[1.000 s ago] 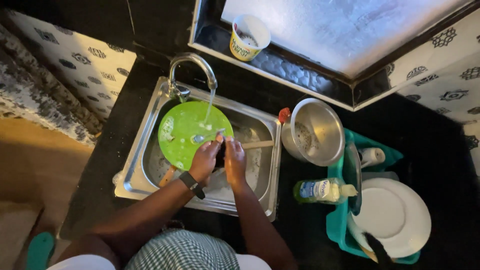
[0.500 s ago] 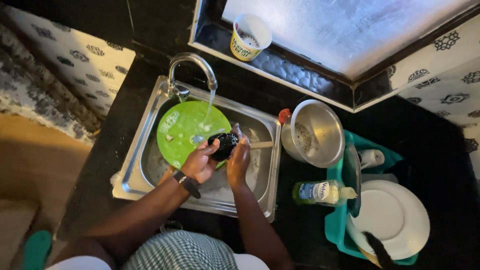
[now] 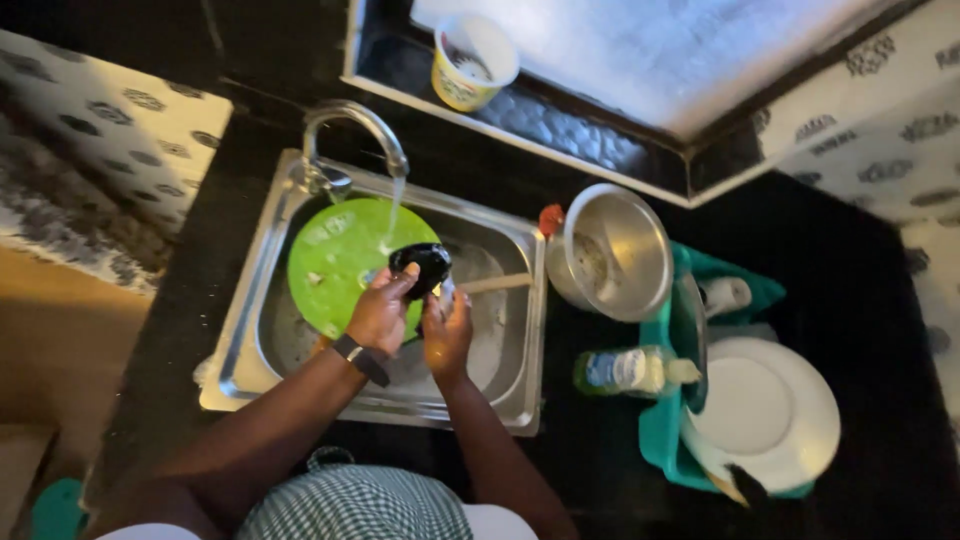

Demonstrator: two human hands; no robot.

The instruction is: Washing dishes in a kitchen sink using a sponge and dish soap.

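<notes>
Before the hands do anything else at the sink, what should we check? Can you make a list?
1. Water running from the tap: ok, a stream falls toward the green plate.
2. Left hand gripping the black cup: ok, fingers wrap its side.
3. Right hand helping: ok, it sits right beside the cup; whether it holds something small, cannot tell.
4. Cup under the stream: not ok, the water lands just left of it.
5. Cup clean inside: cannot tell, too dark.
6. Room in the teal rack: ok, beside the white plate.
</notes>
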